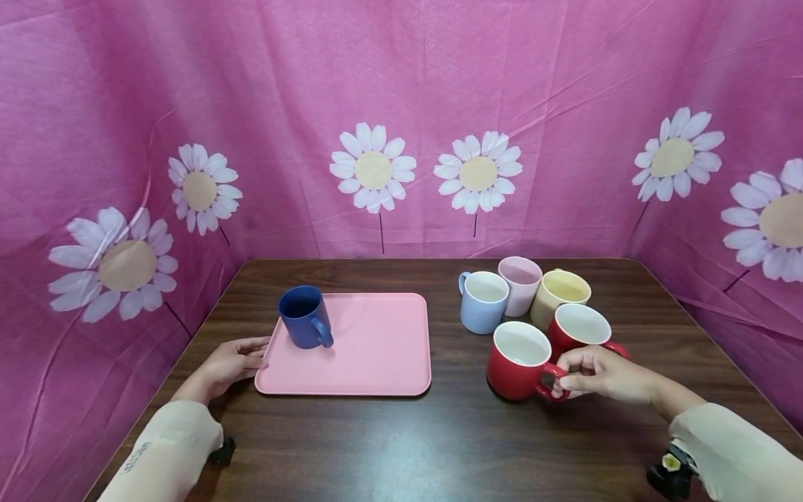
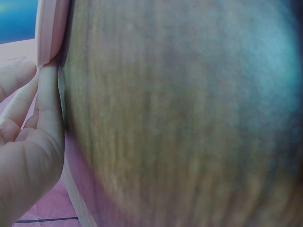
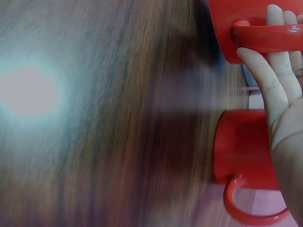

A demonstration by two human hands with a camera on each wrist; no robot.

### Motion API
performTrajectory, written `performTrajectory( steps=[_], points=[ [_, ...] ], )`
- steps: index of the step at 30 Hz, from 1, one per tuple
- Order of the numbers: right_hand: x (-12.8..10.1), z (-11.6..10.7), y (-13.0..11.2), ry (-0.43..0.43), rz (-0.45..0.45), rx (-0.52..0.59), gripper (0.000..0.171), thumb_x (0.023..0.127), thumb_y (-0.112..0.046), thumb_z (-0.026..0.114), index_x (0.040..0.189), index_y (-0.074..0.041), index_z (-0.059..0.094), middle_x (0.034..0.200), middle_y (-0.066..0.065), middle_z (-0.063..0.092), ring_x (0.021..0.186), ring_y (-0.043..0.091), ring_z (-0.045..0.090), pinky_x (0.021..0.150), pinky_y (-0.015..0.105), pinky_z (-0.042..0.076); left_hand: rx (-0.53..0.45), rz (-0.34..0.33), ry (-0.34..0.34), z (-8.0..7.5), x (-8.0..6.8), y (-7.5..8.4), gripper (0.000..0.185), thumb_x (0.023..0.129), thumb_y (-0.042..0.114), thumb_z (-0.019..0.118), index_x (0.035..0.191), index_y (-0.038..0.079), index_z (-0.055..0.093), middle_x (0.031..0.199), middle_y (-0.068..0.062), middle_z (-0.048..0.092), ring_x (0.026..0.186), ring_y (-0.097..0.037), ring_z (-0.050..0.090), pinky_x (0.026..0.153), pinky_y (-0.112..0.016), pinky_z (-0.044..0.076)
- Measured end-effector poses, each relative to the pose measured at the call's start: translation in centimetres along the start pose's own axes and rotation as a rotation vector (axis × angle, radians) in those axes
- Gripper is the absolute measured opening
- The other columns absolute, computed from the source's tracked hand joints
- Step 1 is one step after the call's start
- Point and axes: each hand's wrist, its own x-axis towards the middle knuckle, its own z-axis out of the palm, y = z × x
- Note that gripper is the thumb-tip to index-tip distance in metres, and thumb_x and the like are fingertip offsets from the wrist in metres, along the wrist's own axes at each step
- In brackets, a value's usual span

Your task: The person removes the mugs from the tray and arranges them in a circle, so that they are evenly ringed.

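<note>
My right hand (image 1: pixel 596 373) holds a red mug (image 1: pixel 516 369) by its handle, fingers through the loop and thumb against its outside. In the right wrist view this handle (image 3: pixel 284 39) crosses in front of the fingers. Just behind it, a second red mug (image 1: pixel 580 324) stands upright, its handle pointing right. My left hand (image 1: pixel 231 362) lies at the left edge of a pink tray (image 1: pixel 376 341), its fairly straight fingertips touching the rim. The left wrist view shows one finger (image 2: pixel 48 90) low against the rim, close to the table. A dark blue mug (image 1: pixel 304 317) stands upright on the tray's left part.
Behind the red mugs, a light blue mug (image 1: pixel 484 303), a pale pink mug (image 1: pixel 519 286) and a yellow mug (image 1: pixel 560 296) stand close together. Everything is on a dark wooden table (image 1: pixel 351 446). A pink curtain (image 1: pixel 426 84) with daisies surrounds its back and sides.
</note>
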Motion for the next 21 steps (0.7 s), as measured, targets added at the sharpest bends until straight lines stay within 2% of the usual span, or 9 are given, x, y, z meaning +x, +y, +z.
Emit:
performTrajectory(
  steps=[13, 21],
  points=[
    [-2.3, -0.8, 0.7, 0.000, -0.032, 0.080, 0.021, 0.093, 0.017, 0.040, 0.103, 0.010, 0.057, 0.100, 0.009, 0.067, 0.095, 0.013, 0.063, 0.083, 0.038, 0.053, -0.006, -0.004, 0.000, 0.1, -0.1, 0.1, 0.063, 0.089, -0.002, 0.060, 0.141, -0.015, 0.028, 0.141, -0.035, 0.033, 0.099, -0.012, 0.060, 0.083, -0.031, 0.052],
    [-3.1, -1.0, 1.1, 0.014, -0.049, 0.069, 0.023, 0.093, 0.017, 0.039, 0.104, 0.010, 0.057, 0.101, 0.012, 0.067, 0.096, 0.014, 0.063, 0.082, 0.037, 0.053, -0.015, 0.003, 0.003, 0.2, 0.0, 0.1, 0.063, 0.088, -0.004, 0.060, 0.141, -0.016, 0.027, 0.141, -0.035, 0.034, 0.099, -0.010, 0.059, 0.083, -0.030, 0.052]
  ],
)
